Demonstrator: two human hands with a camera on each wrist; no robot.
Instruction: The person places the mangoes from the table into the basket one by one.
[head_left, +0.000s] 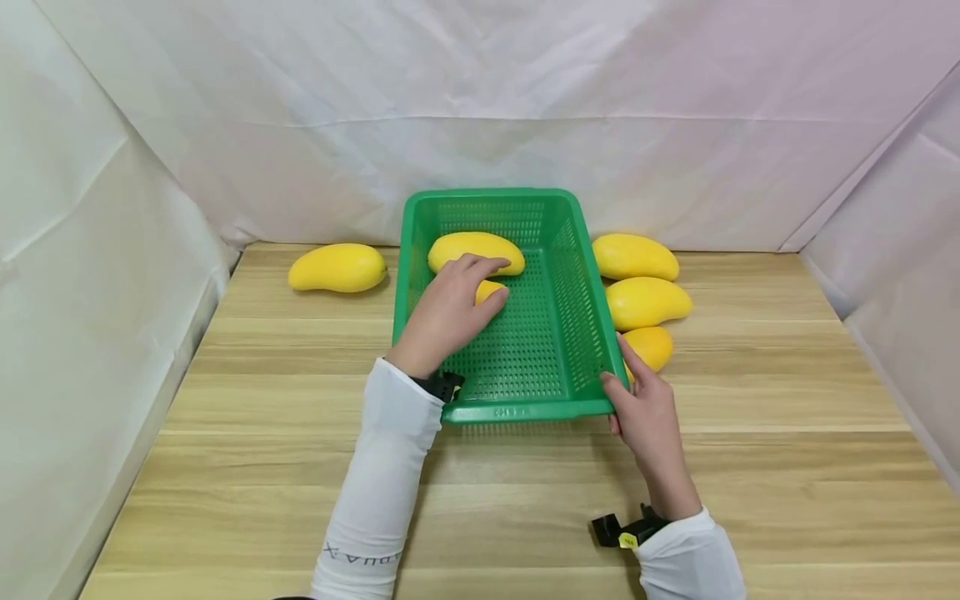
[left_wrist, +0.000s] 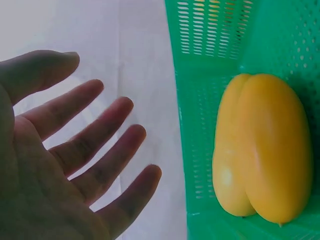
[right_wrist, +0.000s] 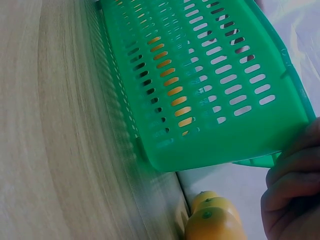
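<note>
A green plastic basket (head_left: 517, 410) with slotted walls stands in the middle of the wooden table. Two yellow mangoes lie side by side in it; the far mango (head_left: 468, 247) shows well, while the nearer mango (head_left: 487, 292) is mostly hidden under my left hand (head_left: 450, 312). That hand hovers over the fruit, fingers spread and slightly bent, and the left wrist view shows nothing in its grasp. At the basket's near right corner, my right hand (head_left: 648, 412) grips the rim, thumb on the inner side and fingers outside.
Right of the basket several mangoes lie in a row: a far mango (head_left: 637, 256), a middle mango (head_left: 647, 302) and a near mango (head_left: 651, 346) partly behind the basket wall. One mango (head_left: 337, 268) lies to the left. White cloth (head_left: 495, 108) hangs behind the table (head_left: 750, 417).
</note>
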